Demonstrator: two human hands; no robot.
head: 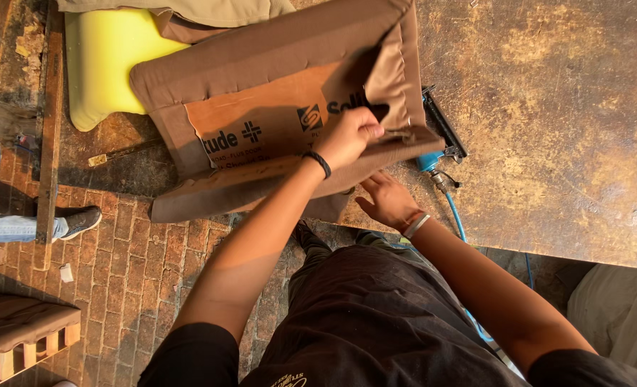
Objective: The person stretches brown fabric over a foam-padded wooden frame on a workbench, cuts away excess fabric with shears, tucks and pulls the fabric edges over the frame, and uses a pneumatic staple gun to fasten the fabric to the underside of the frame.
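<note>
— Starting with the biggest thing: what carries the work?

— A worn, stained workbench [548,107]. On it lies a seat panel [261,107] turned underside up, its cardboard backing [261,118] bare in the middle and brown fabric [275,50] wrapped over the edges. It overhangs the near edge of the bench. Behind it sits a yellow foam block [100,57], touching the panel's far-left side.

— And the step in hand?

— I judge it to be the folding of a corner. The left hand [347,136] is clenched on the fabric flap [390,79] at the panel's right corner, pinching and pulling it over the backing. The right hand [386,201] lies with fingers spread under the near edge of the panel, gripping nothing and seeming to steady it from below, though the fingertips are hidden, so I can't say for certain.

— Any tool near?

— A blue pneumatic stapler [437,140] lies on the bench just beside that corner, partly under the fabric, its blue air hose [455,215] trailing off the bench edge. Neither hand touches it.

— What does the next move call for?

— Likely keeping the fold taut with the left hand while the right one comes free for the stapler; a slack pleat would bunch.

— Anything else?

— Someone's shoe [82,221] on the brick floor [139,265], well apart.
</note>
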